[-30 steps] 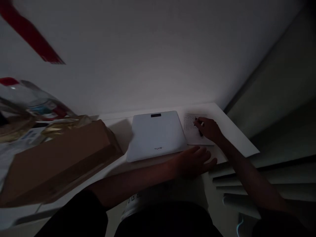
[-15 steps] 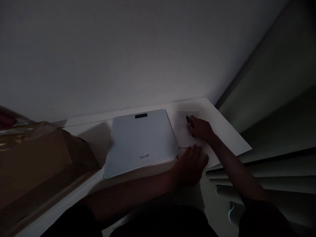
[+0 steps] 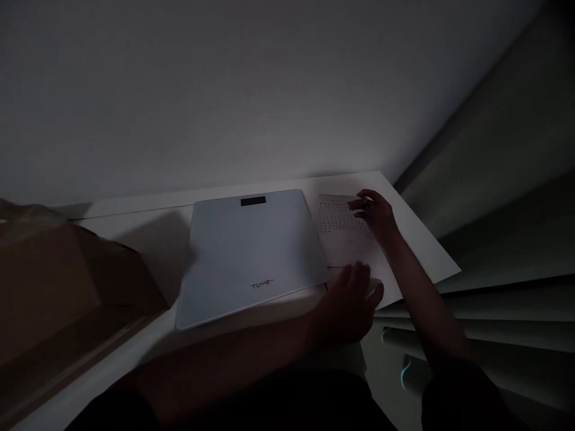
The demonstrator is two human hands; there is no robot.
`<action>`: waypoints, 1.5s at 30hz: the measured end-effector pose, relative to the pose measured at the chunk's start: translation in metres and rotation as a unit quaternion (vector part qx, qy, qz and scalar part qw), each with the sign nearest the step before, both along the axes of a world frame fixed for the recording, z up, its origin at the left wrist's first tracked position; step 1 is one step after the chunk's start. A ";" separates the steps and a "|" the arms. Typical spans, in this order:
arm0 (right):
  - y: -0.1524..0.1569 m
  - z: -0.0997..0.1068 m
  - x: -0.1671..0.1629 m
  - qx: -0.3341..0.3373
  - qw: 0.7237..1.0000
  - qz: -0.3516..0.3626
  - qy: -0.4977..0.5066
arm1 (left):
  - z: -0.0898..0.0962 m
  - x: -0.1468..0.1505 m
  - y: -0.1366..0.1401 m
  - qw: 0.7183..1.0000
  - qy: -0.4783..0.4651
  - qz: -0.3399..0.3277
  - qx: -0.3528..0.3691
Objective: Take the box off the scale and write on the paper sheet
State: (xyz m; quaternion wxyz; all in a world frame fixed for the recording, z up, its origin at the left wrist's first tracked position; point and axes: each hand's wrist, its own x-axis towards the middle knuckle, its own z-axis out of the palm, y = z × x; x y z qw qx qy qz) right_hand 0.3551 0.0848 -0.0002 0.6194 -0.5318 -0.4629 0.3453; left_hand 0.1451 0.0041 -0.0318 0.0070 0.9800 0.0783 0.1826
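Far left of the white bathroom scale [image 3: 251, 251] sits a brown cardboard box [image 3: 67, 287] on the white counter [image 3: 417, 233], well apart from the hands; the scale itself lies flat, its dark display toward the wall and one near corner close to the counter's front edge. Just right of the scale's near corner the left hand [image 3: 353, 299] rests at the counter edge, fingers loosely spread and gripping nothing, its fingertips beside the near edge of the printed sheet of paper [image 3: 344, 230]. That sheet lies just right of the scale, and the right hand [image 3: 375, 212] is on its far part, fingers curled; in this dim light I cannot tell whether it pinches anything. The likely risks, as I judge them: the left hand is not plainly pinning the sheet, so a push from the right hand could slide or crease it, and an elbow nudge could shift the scale toward the edge. Against half a second ago, the dark pen seen in the right hand no longer shows, that hand has moved farther along the sheet toward the wall, and the left hand has hardly shifted
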 end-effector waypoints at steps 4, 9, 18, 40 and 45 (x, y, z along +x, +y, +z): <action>-0.005 -0.002 -0.009 0.054 0.986 -0.050 -0.150 | 0.002 0.000 -0.001 1.000 0.005 0.000 -0.004; -0.006 -0.004 -0.021 0.024 0.993 -0.004 -0.116 | 0.002 0.001 -0.001 1.000 -0.003 -0.001 -0.004; -0.004 -0.012 -0.035 -0.052 0.978 -0.008 -0.200 | -0.001 0.003 -0.002 1.000 -0.009 0.000 0.002; -0.005 -0.018 -0.038 -0.084 0.943 -0.005 -0.321 | -0.004 0.004 -0.001 1.000 -0.023 0.002 0.005; -0.004 -0.018 -0.039 -0.086 0.941 -0.013 -0.328 | -0.006 0.004 -0.002 1.000 -0.023 0.001 0.002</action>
